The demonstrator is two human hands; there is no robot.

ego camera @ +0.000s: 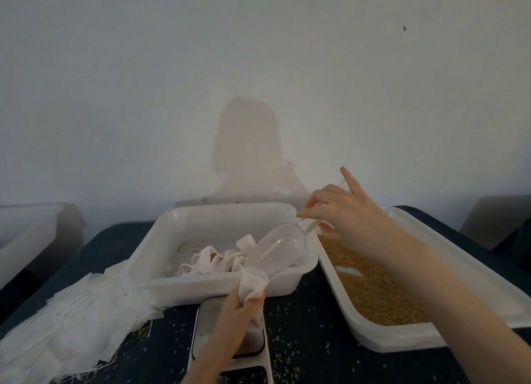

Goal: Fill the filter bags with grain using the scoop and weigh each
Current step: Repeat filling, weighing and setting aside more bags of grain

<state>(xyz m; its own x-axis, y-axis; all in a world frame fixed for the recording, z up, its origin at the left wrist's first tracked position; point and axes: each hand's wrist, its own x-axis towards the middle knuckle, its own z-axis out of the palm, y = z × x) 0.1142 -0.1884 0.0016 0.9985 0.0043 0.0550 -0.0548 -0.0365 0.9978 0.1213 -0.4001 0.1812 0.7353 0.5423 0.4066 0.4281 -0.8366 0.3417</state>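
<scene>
Clear plastic: the scoop (273, 250) is see-through, tipped mouth-down over the near rim of the middle tub (218, 283), its lip inside the bag's mouth.
Right hand (342, 211): pinches the scoop's thin handle between thumb and fingertips, one finger sticking up free.
Left hand (244, 306): curled round the neck of a white filter bag (253, 283), holding it just above the scale (230, 346).
Grain (376, 291): lies in the long tray (448, 330) on the right; loose kernels dot the dark table (310, 355).
Scoop load: looks nearly empty to me, though the clear wall makes that hard to judge.
Other bags: a flat pile (71, 320) lies at the left; crumpled bags (218, 261) sit in the middle tub, and I cannot tell how many hold grain.
Doing it well: I'd keep the bag's mouth wide and snug round the lip, raise the handle slowly, and tap out what clings.
Risk: a slack mouth would send kernels onto the scale's plate.
After that: set the bag on the scale, hands off, before reading.
</scene>
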